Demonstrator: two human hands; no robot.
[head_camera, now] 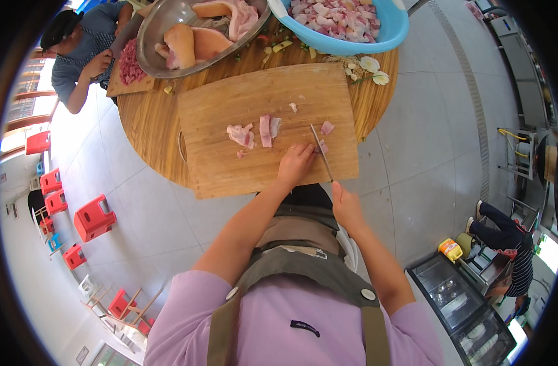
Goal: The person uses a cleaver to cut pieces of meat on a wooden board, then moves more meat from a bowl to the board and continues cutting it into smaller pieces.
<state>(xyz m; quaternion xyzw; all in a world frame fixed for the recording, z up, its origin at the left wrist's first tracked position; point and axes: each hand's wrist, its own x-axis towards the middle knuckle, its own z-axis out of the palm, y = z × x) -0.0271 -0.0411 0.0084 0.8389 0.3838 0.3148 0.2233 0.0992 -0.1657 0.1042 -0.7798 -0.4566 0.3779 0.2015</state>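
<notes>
In my right hand [346, 205] is a kitchen knife [324, 158], its blade seen nearly edge-on above the wooden cutting board [265, 94]. My left hand [298, 162] rests on the board just left of the blade, its fingertips on a small strip of raw meat [316, 150] that is mostly hidden. Beyond the blade on the right lies a cut meat cube [326, 127]. Left of centre are a thicker meat strip [266, 131] and an irregular meat piece [242, 136]. Small scraps [292, 107] dot the surface.
A steel basin [146, 59] with large skin-on pork slabs [210, 43] and a blue tub [347, 47] of diced meat stand behind the board. At far left a co-worker [84, 50] holds a knife beside minced meat [131, 64]. Red stools [95, 218] stand on the floor.
</notes>
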